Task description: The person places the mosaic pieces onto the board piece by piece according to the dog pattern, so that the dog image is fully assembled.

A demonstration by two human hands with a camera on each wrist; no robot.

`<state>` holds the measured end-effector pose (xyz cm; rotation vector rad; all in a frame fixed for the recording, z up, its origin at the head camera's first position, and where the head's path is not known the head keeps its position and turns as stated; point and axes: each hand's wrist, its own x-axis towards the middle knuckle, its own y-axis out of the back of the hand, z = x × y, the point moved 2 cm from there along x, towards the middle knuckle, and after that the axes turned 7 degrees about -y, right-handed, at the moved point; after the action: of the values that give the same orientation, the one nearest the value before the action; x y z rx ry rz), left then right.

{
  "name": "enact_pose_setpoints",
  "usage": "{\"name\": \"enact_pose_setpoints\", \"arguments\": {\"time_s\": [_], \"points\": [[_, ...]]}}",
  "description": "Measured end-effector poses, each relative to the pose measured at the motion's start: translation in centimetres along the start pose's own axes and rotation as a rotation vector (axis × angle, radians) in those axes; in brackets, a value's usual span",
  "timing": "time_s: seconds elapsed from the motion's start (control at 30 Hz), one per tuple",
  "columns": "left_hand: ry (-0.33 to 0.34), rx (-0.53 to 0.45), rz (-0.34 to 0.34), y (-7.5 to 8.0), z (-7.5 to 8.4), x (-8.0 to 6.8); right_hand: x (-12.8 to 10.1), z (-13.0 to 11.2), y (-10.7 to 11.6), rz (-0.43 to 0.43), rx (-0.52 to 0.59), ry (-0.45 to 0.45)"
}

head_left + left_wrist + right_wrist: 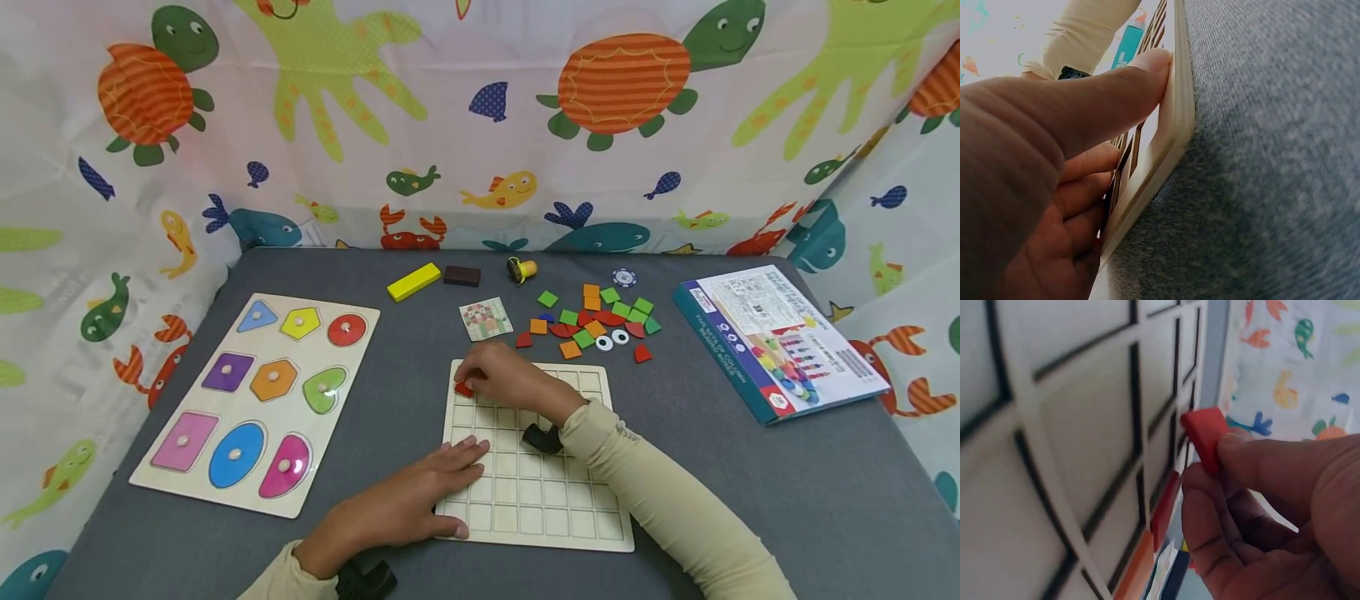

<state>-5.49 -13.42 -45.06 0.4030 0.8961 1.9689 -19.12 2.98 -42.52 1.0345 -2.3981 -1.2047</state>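
Note:
A wooden grid board [525, 492] with square cells lies on the grey table. Between thumb and index finger, my right hand [513, 379] pinches a small red piece [1207, 434] just off the board's surface near its far left corner. Beyond it in the right wrist view, another red piece [1165, 509] and an orange piece [1135, 569] sit on the grid. My left hand [408, 502] rests on the board's near left part with its fingers extended. Its thumb [1141, 69] touches the board's edge. The right hand hides part of the far cells in the head view.
Loose coloured pieces [583, 339] lie beyond the board, beside a picture card [485, 318]. Farther back are a yellow block [414, 282], a dark brown block [462, 276] and a yellow-black object [522, 269]. A knobbed shape puzzle [255, 417] lies left, a box [780, 342] right.

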Motion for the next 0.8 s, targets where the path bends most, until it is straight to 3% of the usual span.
{"name": "enact_pose_setpoints", "arguments": {"time_s": [0.37,0.6,0.8], "points": [[-0.002,0.006,-0.005,0.0,0.1,0.1,0.0,-0.6,-1.0,-0.038,-0.155,0.048],[-0.003,0.016,0.001,0.0,0.1,0.0,-0.1,-0.4,-0.5,-0.037,-0.068,0.007],[-0.006,0.044,-0.004,0.0,0.2,-0.1,-0.4,0.3,0.4,0.023,0.010,-0.010]]}}
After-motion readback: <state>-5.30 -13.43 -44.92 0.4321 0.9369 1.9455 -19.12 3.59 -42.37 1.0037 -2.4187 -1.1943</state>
